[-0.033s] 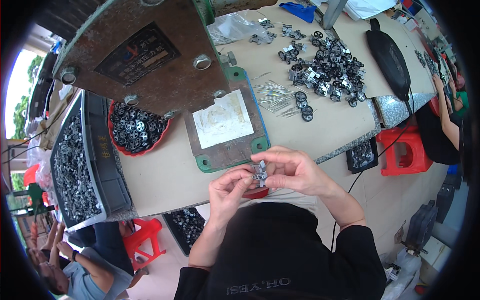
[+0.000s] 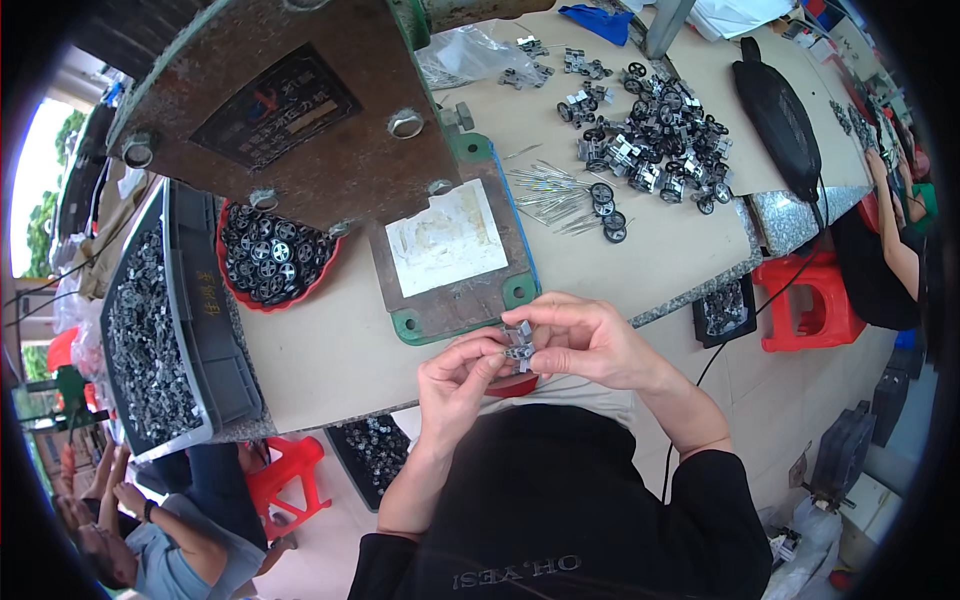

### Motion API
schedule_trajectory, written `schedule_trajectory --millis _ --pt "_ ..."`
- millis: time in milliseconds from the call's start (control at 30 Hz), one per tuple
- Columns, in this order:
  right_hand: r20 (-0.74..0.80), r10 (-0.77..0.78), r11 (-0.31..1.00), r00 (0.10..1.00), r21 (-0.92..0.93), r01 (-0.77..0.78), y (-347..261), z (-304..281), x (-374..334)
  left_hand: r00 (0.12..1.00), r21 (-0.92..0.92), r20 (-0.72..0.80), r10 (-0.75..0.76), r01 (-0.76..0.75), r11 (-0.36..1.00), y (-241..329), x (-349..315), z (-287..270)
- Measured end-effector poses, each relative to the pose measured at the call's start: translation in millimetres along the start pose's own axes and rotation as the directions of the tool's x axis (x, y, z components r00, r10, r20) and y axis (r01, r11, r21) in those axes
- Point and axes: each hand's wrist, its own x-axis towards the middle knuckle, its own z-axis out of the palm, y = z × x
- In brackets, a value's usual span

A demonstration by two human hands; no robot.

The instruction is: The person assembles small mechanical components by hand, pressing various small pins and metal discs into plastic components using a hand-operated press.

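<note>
In front of my body, at the near edge of the press base, both hands meet around a small silver-grey metal chassis [image 2: 521, 342]. My left hand [image 2: 458, 378] pinches its left side between thumb and fingers. From the right, my right hand [image 2: 592, 345] is curled with its thumb against the chassis and its forefinger reaching over the top. The fingertips cover part of the piece, so whether an axle is in it cannot be made out. Beyond my hands lies the green-edged press base [image 2: 455, 300], with a stained white sheet [image 2: 447, 240] on it.
A brown machine head [image 2: 290, 110] overhangs the table. Left stand a red bowl of black wheels [image 2: 228, 285] and a grey bin of metal parts [image 2: 215, 330]. Right lie thin metal pins [image 2: 545, 195], a heap of wheeled chassis [image 2: 655, 135] and a black pouch [image 2: 778, 120]. Other people sit at both sides.
</note>
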Motion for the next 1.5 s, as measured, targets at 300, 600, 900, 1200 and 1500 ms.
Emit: schedule_trajectory --millis 300,600,900,1200,1500 --pt "-0.079 -0.078 0.981 0.994 -0.183 0.063 -4 8 1 0.974 0.267 -0.060 0.216 -0.193 0.944 3 1 6" --pt "-0.058 -0.007 0.978 0.998 -0.210 -0.005 -3 2 1 0.912 0.635 -0.022 0.409 -0.303 0.710 9 1 9" --pt "-0.102 0.218 0.971 0.970 -0.072 -0.226 4 1 -3 0.790 0.811 0.214 0.574 -0.472 0.347 16 7 2" --pt "-0.064 -0.160 0.871 0.985 -0.478 0.110 -3 9 -2 0.928 0.630 -0.028 0.372 -0.273 0.727 7 3 4" --pt "-0.117 -0.137 0.862 0.984 -0.504 0.060 -3 10 1 0.818 0.817 0.108 0.565 -0.397 0.419 20 3 13"
